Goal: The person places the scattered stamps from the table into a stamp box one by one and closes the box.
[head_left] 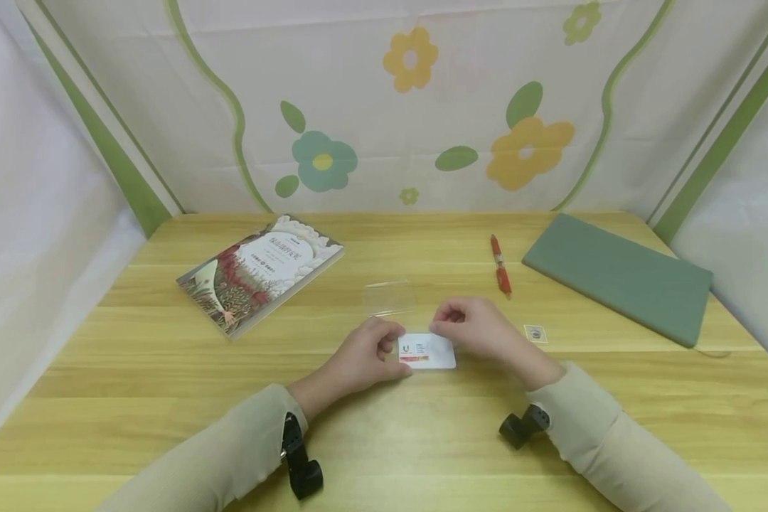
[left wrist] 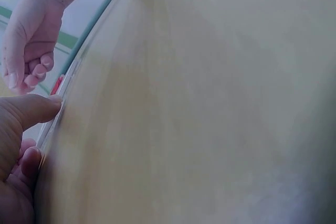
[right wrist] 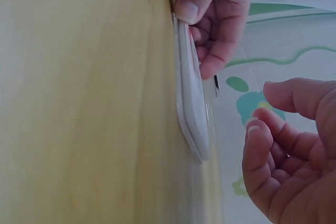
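A flat stack of white business cards [head_left: 440,353], printed with a dark logo and a pinkish strip, lies near the middle of the table. My left hand [head_left: 366,355] grips its left end, thumb at the near edge and fingers at the far edge. Seen from the side in the right wrist view, the stack [right wrist: 191,93] shows at least two white layers. My right hand [head_left: 476,328] is just beyond the stack's far right corner. Its fingers [right wrist: 257,150] are loosely bent, the thumb stands apart from them, and nothing shows between. Behind the stack lies a clear plastic cover [head_left: 389,299].
An illustrated book [head_left: 262,274] lies at the back left. Toward the right are a red pen [head_left: 500,267], a small square sticker-like piece [head_left: 535,334] and a green notebook [head_left: 617,277]. A flowered curtain [head_left: 371,92] hangs along the table's [head_left: 166,398] back edge.
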Available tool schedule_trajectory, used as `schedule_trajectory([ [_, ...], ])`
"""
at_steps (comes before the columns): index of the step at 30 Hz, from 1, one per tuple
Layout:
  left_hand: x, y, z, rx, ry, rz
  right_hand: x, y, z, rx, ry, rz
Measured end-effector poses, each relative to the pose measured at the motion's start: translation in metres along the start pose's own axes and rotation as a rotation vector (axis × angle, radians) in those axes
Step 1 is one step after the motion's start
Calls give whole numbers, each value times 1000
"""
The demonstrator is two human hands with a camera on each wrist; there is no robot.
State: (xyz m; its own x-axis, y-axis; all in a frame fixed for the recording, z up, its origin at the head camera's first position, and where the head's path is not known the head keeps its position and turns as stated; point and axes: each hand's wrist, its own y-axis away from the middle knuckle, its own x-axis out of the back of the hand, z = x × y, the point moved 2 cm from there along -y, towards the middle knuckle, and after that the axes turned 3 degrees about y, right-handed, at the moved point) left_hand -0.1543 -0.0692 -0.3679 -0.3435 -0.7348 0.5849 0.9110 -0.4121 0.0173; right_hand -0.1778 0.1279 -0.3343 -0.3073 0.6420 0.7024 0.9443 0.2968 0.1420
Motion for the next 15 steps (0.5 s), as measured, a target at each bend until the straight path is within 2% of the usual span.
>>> schedule_trajectory([
  [15,-1,1,0,1,21,2,29,11,11,13,-52,53],
])
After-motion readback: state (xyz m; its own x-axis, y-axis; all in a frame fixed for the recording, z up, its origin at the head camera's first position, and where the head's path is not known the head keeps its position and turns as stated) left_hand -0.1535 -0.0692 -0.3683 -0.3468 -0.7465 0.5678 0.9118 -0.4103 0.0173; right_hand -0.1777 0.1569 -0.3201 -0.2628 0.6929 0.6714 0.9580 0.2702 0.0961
